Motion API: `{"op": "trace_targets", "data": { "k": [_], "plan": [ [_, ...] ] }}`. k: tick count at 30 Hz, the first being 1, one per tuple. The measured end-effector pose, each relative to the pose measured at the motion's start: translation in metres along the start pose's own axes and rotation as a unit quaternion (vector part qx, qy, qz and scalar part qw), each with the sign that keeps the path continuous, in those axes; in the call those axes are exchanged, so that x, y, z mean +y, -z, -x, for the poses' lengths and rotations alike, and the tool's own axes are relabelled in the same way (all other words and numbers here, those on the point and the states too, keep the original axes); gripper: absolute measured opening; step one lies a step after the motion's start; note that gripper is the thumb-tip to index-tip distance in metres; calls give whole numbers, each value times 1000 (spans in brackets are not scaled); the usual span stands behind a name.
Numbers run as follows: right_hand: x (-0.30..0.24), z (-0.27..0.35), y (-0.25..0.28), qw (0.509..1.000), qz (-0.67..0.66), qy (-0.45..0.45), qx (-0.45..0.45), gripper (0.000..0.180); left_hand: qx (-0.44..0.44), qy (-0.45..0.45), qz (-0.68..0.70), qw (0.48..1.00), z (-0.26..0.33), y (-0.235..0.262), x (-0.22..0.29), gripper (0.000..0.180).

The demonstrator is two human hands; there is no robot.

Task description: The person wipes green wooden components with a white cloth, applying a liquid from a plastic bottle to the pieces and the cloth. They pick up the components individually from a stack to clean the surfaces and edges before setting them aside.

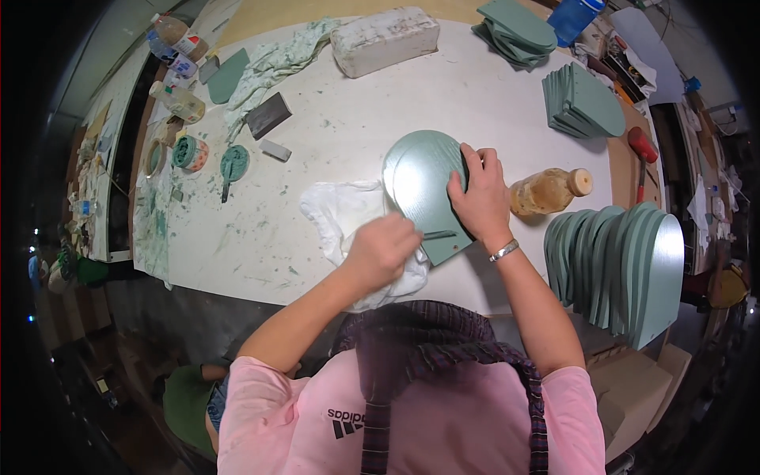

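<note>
A green, round-topped panel (pixel 419 170) lies tilted on the white table, partly over a crumpled white cloth (pixel 332 207). My right hand (pixel 483 194) rests on its right edge, fingers apart, steadying it. Over the panel's lower left, my left hand (pixel 385 247) is closed around a slim, dark tool (pixel 440 234), like a small putty knife. Its blade end lies along the panel; the handle is hidden in my fist. Right of my right hand, a clear bottle of yellowish liquid (pixel 546 192) lies tipped toward the right.
Stacked green panels (pixel 617 269) stand at the right edge, with more stacks (pixel 582 99) behind. Leftward are a jar of green paste (pixel 190 153), a paste-covered lid (pixel 235 162), a dark sanding block (pixel 269 116) and bottles (pixel 178 103). A whitish block (pixel 385 41) sits at the back.
</note>
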State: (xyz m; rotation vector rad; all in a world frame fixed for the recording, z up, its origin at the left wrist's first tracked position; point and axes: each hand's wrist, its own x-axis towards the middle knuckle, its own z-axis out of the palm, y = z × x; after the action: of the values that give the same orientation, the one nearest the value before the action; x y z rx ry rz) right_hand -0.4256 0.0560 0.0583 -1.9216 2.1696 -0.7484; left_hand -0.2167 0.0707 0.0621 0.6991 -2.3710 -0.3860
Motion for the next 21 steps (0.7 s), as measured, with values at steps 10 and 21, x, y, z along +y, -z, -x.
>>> {"op": "trace_targets", "data": {
  "k": [10, 21],
  "plan": [
    [7, -1, 1, 998, -53, -20, -20, 46, -45, -72, 53, 995, -9, -1, -9, 22],
    [4, 0, 2, 997, -60, -29, -28, 44, -9, 34, 48, 998, -13, 8, -33, 27]
  ]
}}
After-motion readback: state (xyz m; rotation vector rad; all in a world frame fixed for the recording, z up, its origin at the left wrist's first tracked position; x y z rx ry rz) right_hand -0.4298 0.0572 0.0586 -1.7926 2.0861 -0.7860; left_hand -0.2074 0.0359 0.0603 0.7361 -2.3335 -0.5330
